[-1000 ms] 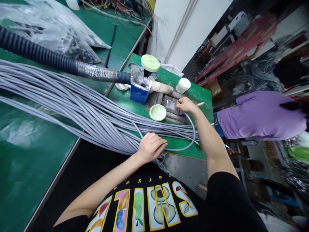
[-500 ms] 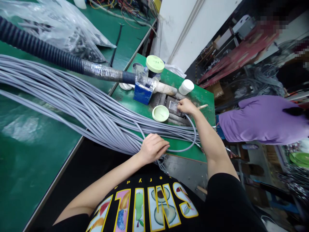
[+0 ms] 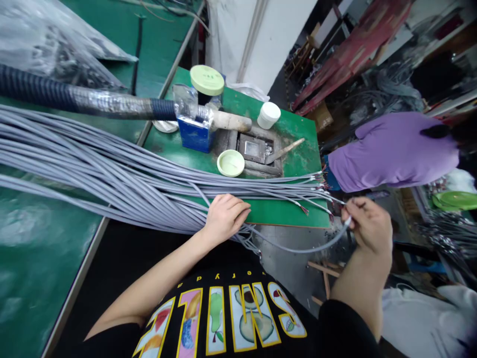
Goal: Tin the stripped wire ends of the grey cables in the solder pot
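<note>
A thick bundle of grey cables (image 3: 112, 174) lies across the green bench, its stripped ends fanned out at the right edge. My left hand (image 3: 223, 216) rests on the bundle near the bench's front edge, fingers curled over the cables. My right hand (image 3: 367, 226) is off the bench to the right and pinches the end of one grey cable (image 3: 298, 248), which sags in a loop back to the bundle. A small metal pot (image 3: 254, 148) sits set into the bench behind the cables.
A black corrugated hose (image 3: 74, 99) runs to a blue block (image 3: 194, 136). Pale green lids (image 3: 231, 163) and a white jar (image 3: 269, 115) stand around the pot. A plastic bag (image 3: 44, 44) lies back left. A person in purple (image 3: 391, 149) bends at the right.
My right hand left the metal pot and drew the single cable's end out to the right, past the bench edge. My left hand stayed on the bundle. The view shifted right.
</note>
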`<state>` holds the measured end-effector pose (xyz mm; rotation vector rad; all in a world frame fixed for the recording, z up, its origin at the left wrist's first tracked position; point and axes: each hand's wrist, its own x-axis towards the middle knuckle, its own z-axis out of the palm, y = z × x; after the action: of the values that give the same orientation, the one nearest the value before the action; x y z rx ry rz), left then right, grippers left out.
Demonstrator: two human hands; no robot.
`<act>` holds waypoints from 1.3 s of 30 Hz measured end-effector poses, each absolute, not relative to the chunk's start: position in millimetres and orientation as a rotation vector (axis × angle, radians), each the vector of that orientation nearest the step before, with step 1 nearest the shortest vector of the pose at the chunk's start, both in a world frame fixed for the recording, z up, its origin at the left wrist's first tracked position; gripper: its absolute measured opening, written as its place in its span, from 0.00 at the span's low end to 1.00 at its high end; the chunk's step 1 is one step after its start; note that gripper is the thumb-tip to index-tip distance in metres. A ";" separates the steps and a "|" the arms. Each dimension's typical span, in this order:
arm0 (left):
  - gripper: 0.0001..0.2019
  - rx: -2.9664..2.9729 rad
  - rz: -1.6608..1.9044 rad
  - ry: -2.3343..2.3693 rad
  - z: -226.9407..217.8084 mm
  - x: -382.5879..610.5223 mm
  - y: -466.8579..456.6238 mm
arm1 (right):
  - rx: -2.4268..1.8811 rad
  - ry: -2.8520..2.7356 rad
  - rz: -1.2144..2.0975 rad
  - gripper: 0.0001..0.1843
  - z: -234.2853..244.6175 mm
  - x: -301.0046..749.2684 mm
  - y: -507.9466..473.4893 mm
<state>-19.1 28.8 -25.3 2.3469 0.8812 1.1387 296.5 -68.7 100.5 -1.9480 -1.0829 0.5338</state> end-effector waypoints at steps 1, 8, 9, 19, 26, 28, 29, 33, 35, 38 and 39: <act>0.07 2.382 1.074 0.883 -23.1 -18.3 30.0 | -2.037 -1.000 0.549 0.12 89.5 306.0 -97.8; 0.12 2.575 0.780 0.875 -15.8 14.4 36.5 | -2.511 -0.854 0.528 0.14 9.9 287.0 -173.9; 0.12 2.602 0.755 0.885 -16.0 21.6 37.3 | -2.356 -0.886 0.770 0.16 6.4 270.7 -167.4; 0.07 2.313 0.579 0.828 3.8 35.2 47.6 | -1.221 -0.554 1.521 0.27 -1.5 182.8 -68.0; 0.22 1.981 0.701 0.833 -3.9 42.3 55.9 | -1.268 -0.524 0.397 0.14 25.9 223.2 -66.7; 0.24 1.921 0.702 0.798 -7.1 44.0 55.3 | -1.318 -0.632 0.241 0.17 37.9 222.8 -83.3; 0.24 1.879 0.696 0.764 -6.8 43.5 53.1 | -1.365 -0.709 0.248 0.18 43.1 219.7 -92.5; 0.20 1.572 0.549 0.473 2.9 34.1 32.2 | -1.669 -1.226 0.780 0.15 54.0 198.3 -118.8; 0.17 1.387 0.520 0.389 7.2 27.4 18.8 | -1.726 -1.423 1.010 0.15 53.8 189.1 -122.0; 0.15 1.155 0.617 0.485 6.7 18.8 3.2 | -1.741 -1.589 1.157 0.15 51.0 183.2 -118.9; 0.14 1.095 0.660 0.526 5.0 16.8 -0.3 | -1.742 -1.636 1.185 0.16 50.3 182.8 -116.8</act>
<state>16.8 -0.3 5.0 1.0950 0.5259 0.6600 182.8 -116.8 50.3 -1.7419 -1.6360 1.1847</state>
